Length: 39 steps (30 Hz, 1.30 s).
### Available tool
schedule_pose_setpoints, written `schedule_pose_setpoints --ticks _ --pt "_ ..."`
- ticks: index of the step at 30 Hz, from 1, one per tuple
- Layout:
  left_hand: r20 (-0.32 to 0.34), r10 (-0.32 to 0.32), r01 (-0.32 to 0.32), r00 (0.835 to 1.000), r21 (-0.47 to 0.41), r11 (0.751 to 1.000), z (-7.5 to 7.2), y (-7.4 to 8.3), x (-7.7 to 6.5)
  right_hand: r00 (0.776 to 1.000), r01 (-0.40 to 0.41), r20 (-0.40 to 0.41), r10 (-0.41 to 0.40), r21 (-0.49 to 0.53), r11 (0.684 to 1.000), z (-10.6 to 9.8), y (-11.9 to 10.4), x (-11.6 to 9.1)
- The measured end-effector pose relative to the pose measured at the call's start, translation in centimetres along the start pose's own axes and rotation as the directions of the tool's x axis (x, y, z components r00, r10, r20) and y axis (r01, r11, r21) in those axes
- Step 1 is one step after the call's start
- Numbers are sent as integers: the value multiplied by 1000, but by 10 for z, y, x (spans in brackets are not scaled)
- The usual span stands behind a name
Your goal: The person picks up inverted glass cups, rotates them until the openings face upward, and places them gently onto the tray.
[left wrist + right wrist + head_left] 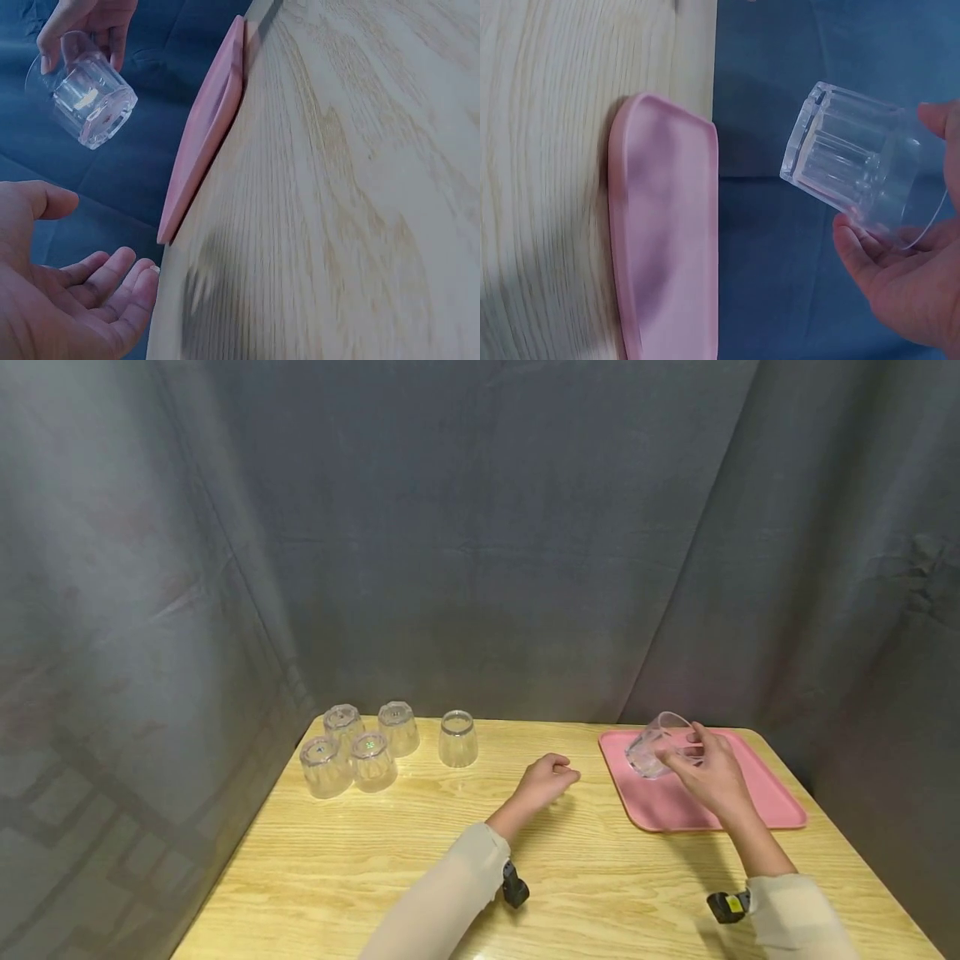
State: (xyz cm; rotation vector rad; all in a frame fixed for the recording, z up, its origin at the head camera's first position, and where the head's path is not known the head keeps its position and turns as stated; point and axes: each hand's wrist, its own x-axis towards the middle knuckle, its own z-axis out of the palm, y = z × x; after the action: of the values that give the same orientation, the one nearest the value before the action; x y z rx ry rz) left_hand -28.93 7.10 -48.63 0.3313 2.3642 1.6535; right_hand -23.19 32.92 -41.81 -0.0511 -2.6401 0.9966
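My right hand (712,774) grips a clear faceted tumbler (649,750) near its rim, between thumb and fingers. The tumbler is tilted, its base pointing toward the left, and it hangs above the pink tray (765,795). In the right wrist view the thick base of the tumbler (804,135) faces away from the hand, with a gap between it and the tray (676,255). My left hand (543,779) hovers over the table left of the tray, palm turned inward, fingers loosely bent and holding nothing.
Several clear tumblers (372,762) stand upside down, grouped at the table's back left. One more tumbler (458,743) stands alone to their right. Grey curtains (480,543) hang behind and on both sides of the wooden table (315,877).
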Motion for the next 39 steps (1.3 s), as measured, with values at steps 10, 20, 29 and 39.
schedule_pose_setpoints --ticks 10,20,29,39 --pt "-30 -57 59 998 103 993 23 5 11 1000 -16 -11 16 -29 999 -7 12 8" --pt "-62 -43 59 997 295 954 42 10 22 999 -41 3 41 -43 998 -16 20 16" --pt "-57 -24 45 998 386 921 63 15 30 997 -76 -7 76 -78 994 -25 35 23" --pt "-57 -48 69 997 439 896 79 16 31 989 -146 -18 145 -86 986 -31 50 29"
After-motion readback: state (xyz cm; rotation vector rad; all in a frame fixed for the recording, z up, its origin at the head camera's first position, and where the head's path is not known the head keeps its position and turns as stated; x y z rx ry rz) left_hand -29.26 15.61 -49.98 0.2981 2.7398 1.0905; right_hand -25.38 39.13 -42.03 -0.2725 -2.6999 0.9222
